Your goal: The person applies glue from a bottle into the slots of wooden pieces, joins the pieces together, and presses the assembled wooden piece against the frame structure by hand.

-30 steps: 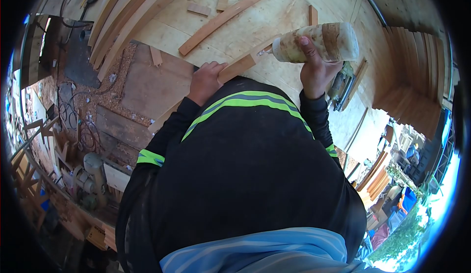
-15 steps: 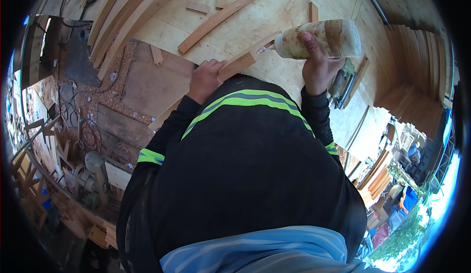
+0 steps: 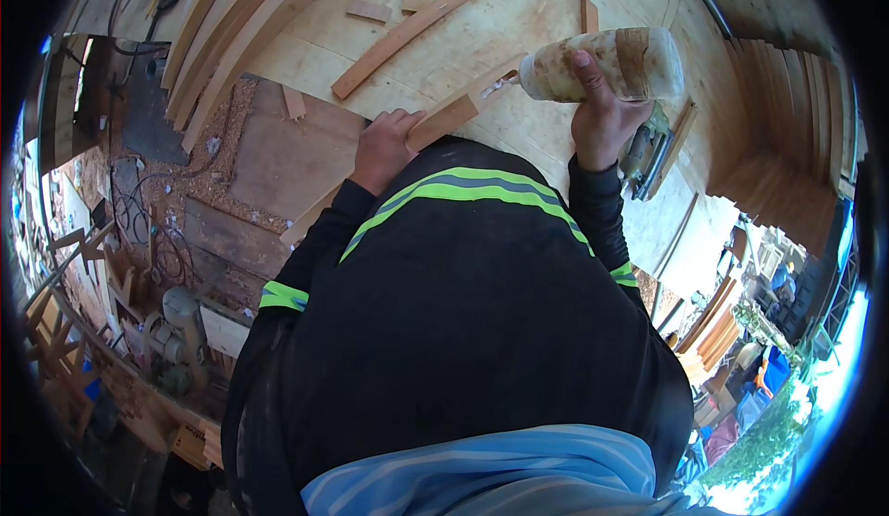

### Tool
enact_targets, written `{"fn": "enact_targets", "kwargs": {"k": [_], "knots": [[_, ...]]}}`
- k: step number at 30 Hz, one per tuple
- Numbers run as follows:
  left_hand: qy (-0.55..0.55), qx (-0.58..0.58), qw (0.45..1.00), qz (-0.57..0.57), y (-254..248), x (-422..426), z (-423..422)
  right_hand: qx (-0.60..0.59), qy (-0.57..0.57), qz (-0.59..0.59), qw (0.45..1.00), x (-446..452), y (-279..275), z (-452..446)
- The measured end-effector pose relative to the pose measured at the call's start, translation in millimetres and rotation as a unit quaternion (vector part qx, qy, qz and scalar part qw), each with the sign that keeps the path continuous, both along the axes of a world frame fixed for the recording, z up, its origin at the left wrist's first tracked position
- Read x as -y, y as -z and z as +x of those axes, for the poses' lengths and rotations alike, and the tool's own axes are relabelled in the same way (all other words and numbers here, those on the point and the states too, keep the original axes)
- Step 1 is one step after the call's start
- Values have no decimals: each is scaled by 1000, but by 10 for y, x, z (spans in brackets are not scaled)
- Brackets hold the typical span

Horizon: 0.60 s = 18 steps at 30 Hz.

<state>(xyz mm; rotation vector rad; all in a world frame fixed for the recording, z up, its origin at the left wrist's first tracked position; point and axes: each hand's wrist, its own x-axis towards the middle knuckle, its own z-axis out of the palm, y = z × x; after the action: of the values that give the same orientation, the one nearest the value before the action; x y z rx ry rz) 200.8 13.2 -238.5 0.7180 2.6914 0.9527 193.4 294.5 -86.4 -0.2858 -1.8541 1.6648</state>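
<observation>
The right hand [image 3: 602, 127] wraps round 1 bottle [image 3: 615, 58], whose nozzle [image 3: 508, 79] points left, at the end of 1 bar [image 3: 446, 122]. The left hand [image 3: 384, 150] curls over that bar, nearer the person than the bottle and to its left. The bottle looks like soft, squeezable plastic, probably fairly light, perhaps slippery where smeared; its middle seems the best hold. The bar should be stiff, best gripped across its edges. Left of the bottle lie 1 curved strip [image 3: 431, 30] and 2 small blocks [image 3: 368, 10]; on its near side, 1 tool [image 3: 645, 155].
</observation>
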Motion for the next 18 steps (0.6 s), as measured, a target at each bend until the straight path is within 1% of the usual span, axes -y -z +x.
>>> {"fn": "enact_targets", "kwargs": {"k": [2, 4, 7, 10, 18], "knots": [[-2, -2, 1000, 4, -4, -4, 3, -12, 0, -1, 1000, -17, 7, 2], [-5, -6, 1000, 9, 5, -8, -4, 10, 4, 14, 1000, -19, -30, 0], [-1, -3, 1000, 2, 4, -4, 2, -16, 2, 2, 1000, -22, -1, -14], [-7, -6, 1000, 6, -15, -13, 4, 4, 2, 4, 1000, -38, -11, -7], [-8, -7, 1000, 10, -23, -10, 3, -8, 8, 3, 1000, -79, 23, -22]]}}
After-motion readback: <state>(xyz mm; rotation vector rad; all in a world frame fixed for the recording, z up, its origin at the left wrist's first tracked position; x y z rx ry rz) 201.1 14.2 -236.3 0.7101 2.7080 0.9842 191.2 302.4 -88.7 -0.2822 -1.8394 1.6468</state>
